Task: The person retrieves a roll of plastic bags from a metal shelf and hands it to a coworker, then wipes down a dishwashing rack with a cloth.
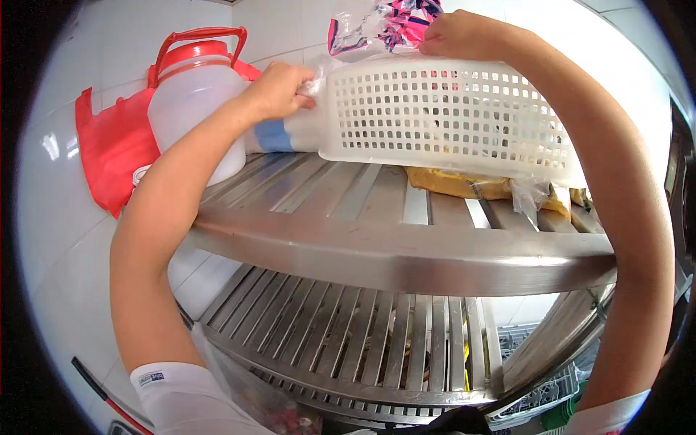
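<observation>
A white plastic basket (442,116) with square holes sits on the upper metal shelf. My left hand (283,90) is closed in a pinch beside the basket's left end, on a piece of clear plastic bag (317,81). At the basket's top rim, my right hand (460,36) is closed on a pink and dark printed plastic bag (406,25); its fingertips are partly hidden. Between my left forearm and the basket stands a clear container with a blue band (273,135). Pale and pink contents show dimly through the basket's holes.
A translucent jug with a red lid (197,94) stands at the left, before a red bag (119,145). Yellow packages (460,183) lie under the basket. The upper shelf's thick metal edge (406,257) runs below my arms, above a slatted lower shelf (341,333).
</observation>
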The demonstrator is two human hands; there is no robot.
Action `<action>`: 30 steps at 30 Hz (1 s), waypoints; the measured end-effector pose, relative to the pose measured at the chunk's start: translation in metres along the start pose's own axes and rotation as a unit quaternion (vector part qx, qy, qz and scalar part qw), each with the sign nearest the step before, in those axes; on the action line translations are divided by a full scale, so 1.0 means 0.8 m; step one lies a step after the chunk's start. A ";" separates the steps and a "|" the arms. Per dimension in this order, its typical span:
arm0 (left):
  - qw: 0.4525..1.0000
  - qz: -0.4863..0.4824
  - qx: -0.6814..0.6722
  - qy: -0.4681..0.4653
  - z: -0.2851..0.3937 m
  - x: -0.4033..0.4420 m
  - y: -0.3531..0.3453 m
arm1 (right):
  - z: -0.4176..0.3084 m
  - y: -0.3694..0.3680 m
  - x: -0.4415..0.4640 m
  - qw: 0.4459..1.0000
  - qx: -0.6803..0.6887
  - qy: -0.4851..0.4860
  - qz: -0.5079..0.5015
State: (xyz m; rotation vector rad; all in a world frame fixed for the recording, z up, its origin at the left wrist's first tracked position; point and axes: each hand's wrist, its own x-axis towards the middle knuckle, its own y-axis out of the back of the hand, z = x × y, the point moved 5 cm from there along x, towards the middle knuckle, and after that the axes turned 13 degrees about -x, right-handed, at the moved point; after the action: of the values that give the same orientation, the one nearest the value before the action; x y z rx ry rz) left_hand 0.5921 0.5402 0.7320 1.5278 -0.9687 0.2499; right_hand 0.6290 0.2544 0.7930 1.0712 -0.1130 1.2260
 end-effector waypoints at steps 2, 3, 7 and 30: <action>0.998 0.024 0.052 -0.037 0.004 -0.011 -0.010 | 0.003 -0.003 0.002 1.000 -0.001 0.001 0.002; 0.995 0.026 0.083 -0.058 0.007 -0.017 -0.016 | 0.004 -0.004 0.005 1.000 -0.002 0.004 0.002; 0.971 0.018 0.195 -0.136 0.016 -0.029 -0.033 | 0.005 -0.016 0.020 0.999 -0.026 0.015 -0.011; 0.942 -0.199 -0.152 0.222 -0.034 0.044 0.007 | -0.003 -0.004 0.007 0.998 -0.026 -0.040 -0.035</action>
State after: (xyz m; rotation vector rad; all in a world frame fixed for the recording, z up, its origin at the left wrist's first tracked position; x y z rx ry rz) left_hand 0.6199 0.5501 0.7655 1.2711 -0.3116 0.1365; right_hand 0.6325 0.2598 0.7932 1.0711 -0.1662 1.1126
